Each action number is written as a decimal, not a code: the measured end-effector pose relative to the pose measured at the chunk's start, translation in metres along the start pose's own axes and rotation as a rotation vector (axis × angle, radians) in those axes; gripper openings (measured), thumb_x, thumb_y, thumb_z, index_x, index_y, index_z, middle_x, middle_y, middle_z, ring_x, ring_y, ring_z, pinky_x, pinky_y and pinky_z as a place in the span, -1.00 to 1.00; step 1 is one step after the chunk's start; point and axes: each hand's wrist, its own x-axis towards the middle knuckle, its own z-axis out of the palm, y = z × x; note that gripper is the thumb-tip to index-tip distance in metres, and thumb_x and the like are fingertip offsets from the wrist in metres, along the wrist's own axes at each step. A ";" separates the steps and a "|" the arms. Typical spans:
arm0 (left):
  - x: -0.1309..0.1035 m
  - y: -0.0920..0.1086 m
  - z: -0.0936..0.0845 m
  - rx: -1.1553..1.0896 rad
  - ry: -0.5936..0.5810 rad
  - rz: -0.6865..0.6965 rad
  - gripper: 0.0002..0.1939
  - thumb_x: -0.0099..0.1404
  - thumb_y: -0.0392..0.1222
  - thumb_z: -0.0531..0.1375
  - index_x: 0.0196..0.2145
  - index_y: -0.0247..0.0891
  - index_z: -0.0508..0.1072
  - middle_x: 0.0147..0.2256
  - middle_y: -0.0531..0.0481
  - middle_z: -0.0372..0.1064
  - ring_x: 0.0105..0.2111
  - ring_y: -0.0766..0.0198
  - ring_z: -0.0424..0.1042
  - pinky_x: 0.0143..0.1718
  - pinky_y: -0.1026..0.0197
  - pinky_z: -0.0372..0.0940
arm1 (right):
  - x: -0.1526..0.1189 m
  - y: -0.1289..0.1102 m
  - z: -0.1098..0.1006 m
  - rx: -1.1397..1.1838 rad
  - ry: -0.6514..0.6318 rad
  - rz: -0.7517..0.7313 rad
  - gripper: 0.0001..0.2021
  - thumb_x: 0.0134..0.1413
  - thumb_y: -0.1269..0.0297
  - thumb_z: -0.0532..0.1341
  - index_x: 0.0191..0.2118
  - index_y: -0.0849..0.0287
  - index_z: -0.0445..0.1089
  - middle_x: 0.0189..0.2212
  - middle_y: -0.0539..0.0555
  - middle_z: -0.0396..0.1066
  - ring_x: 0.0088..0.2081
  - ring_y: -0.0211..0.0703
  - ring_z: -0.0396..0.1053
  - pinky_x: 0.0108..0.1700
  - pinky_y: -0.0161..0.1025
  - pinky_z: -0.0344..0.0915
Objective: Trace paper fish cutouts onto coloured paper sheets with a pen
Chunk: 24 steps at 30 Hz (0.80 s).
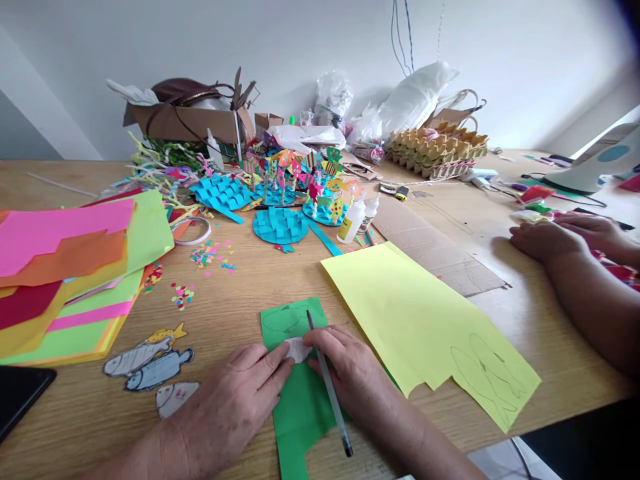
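Observation:
A green paper sheet (300, 413) lies in front of me, with a fish outline drawn in pen near its top. On it rests a small white paper cutout (297, 350), partly covered by fingers. My left hand (245, 393) lies flat with its fingertips at the cutout's left side. My right hand (345, 363) has its fingers at the cutout's right side and also holds a pen (330, 393), which points away from me. Left of my left hand lie several fish cutouts (157, 370). To the right is a yellow sheet (420, 313) with fish outlines.
Coloured papers (65, 267) and a dark device (23, 397) lie at left. Behind are confetti, a tape roll (191, 231), blue woven discs (281, 227), glue bottles (351, 221), cardboard (430, 247) and egg trays (435, 150). Another person's hands (547, 240) rest at right.

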 end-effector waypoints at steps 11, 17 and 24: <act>0.007 -0.004 -0.010 -0.148 -0.074 -0.053 -0.64 0.37 -0.40 -0.07 0.07 -0.37 0.30 -0.03 -0.17 0.35 -0.18 0.16 0.34 -0.15 0.13 0.32 | 0.005 0.000 0.004 -0.044 0.007 -0.011 -0.85 0.04 0.59 0.19 -0.33 0.19 0.36 -0.44 0.06 0.43 -0.38 -0.14 0.40 -0.36 -0.30 0.31; 0.025 -0.031 -0.014 -0.435 -0.198 -0.085 -0.69 0.40 -0.39 -0.04 -0.05 -0.15 0.40 -0.17 0.04 0.39 -0.19 0.27 0.34 -0.16 0.25 0.27 | 0.003 -0.004 -0.006 0.122 0.007 0.059 -0.91 0.08 0.49 0.17 -0.31 0.16 0.34 -0.41 0.05 0.44 -0.36 -0.16 0.40 -0.34 -0.31 0.29; 0.037 -0.048 -0.015 -0.601 -0.308 -0.041 -0.67 0.40 -0.40 -0.08 -0.17 -0.20 0.45 -0.14 0.03 0.38 -0.13 0.28 0.33 -0.09 0.29 0.17 | -0.003 -0.004 -0.033 0.541 0.067 0.259 -0.79 0.20 0.24 0.03 -0.43 0.14 0.27 -0.61 -0.07 0.22 -0.54 -0.28 0.19 -0.50 -0.36 0.12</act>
